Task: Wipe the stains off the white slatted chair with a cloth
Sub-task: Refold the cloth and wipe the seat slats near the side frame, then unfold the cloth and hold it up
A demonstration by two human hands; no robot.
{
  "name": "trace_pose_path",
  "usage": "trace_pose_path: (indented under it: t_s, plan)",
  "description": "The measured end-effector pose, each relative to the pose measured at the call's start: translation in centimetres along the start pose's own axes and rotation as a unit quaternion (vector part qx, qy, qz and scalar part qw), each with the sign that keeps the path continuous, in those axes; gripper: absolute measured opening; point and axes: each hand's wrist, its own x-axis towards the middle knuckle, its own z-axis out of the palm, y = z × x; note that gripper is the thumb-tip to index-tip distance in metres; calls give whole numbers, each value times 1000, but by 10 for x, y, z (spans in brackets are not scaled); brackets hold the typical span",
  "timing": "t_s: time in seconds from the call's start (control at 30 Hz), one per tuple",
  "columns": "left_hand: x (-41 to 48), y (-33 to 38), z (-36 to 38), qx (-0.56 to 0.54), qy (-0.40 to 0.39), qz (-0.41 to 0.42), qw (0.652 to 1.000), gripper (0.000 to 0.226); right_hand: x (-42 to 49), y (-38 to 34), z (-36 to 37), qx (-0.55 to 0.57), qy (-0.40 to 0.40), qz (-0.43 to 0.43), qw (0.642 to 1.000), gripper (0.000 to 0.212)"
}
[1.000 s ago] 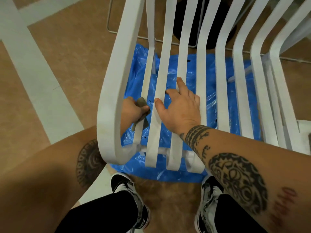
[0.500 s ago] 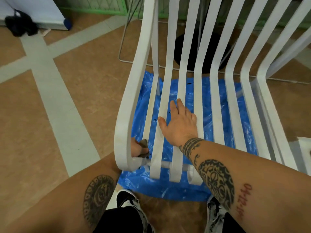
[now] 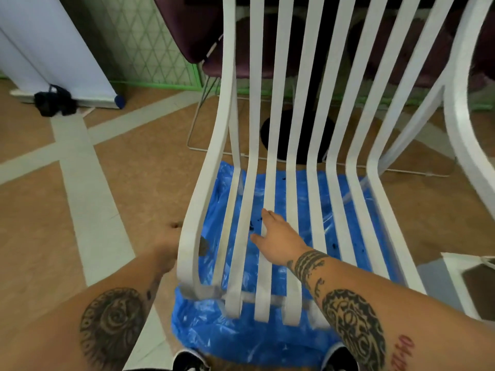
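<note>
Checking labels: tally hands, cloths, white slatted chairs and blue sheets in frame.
Hands: 2 (left hand, right hand)
Cloth: 1
White slatted chair: 1
Blue sheet: 1
Total: 5

The brown, pale-striped floor (image 3: 150,170) carries 1 blue plastic sheet (image 3: 241,338) beneath the white slatted chair (image 3: 191,223), and 1 black bundle (image 3: 53,104).

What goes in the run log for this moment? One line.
left hand: holds dark cloth at white slatted chair's outer rail | right hand: flat on seat slats | blue plastic sheet beneath
</note>
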Motion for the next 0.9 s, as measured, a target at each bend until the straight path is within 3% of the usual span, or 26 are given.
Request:
trace_pose_path:
  t_s: [0.17, 0.27, 0.4, 0.5, 0.63, 0.8, 0.9]
  plan:
    - [-48, 81, -6, -37, 177, 101, 978, 23, -36, -3, -28, 3, 11, -1, 1000, 73]
    - [-77, 125, -17, -75, 206, 165, 962, 35, -62, -8, -55, 4, 35, -15, 999, 67]
    - [-127, 179, -12, -136, 215, 226, 940, 31, -97, -22, -89, 40, 79, -38, 995, 60]
    - [-178, 203, 15, -150, 191, 285, 927, 36, -127, -46, -117, 88, 119, -64, 987, 53]
    - [-245, 212, 58, -156, 84, 329, 928, 34, -164, -79, -150, 176, 171, -99, 964, 57]
    - [-298, 208, 104, -165, -47, 306, 937, 21, -209, -98, -182, 340, 211, -136, 906, 68]
    - [-326, 200, 119, -208, -158, 260, 930, 34, -227, -92, -194, 323, 294, -151, 887, 34]
